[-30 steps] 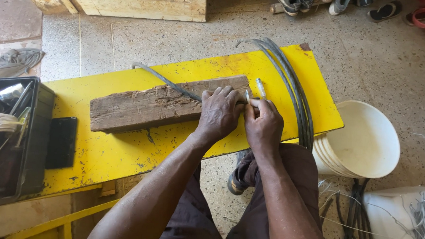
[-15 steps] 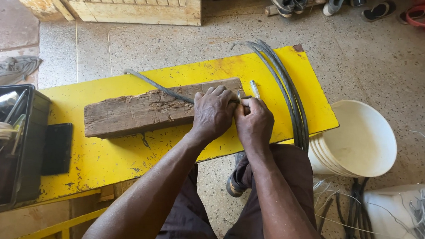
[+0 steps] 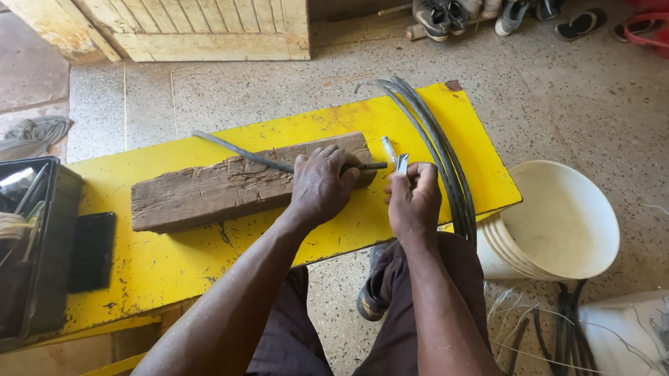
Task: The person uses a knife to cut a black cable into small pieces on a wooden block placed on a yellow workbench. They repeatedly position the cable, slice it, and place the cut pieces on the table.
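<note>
Pressing down on a grey cable (image 3: 238,153), the left hand (image 3: 321,186) pins it flat against the worn wood block (image 3: 229,185) that lies across the yellow table (image 3: 196,257), apparently so the block takes the pressure rather than the paint; the fingers are closed over the cable where it leaves the block's right end; the right hand (image 3: 415,200) sits just beside, fist wrapped round a small blade (image 3: 402,163) whose tip points up near the cable's stripped, pale end (image 3: 389,149); a bundle of like cables (image 3: 445,159) arcs over the table's right edge, within reach; white buckets (image 3: 566,221) stand nested on the floor beside it; a black phone (image 3: 91,251) and a dark box (image 3: 42,258) sit at the left.
</note>
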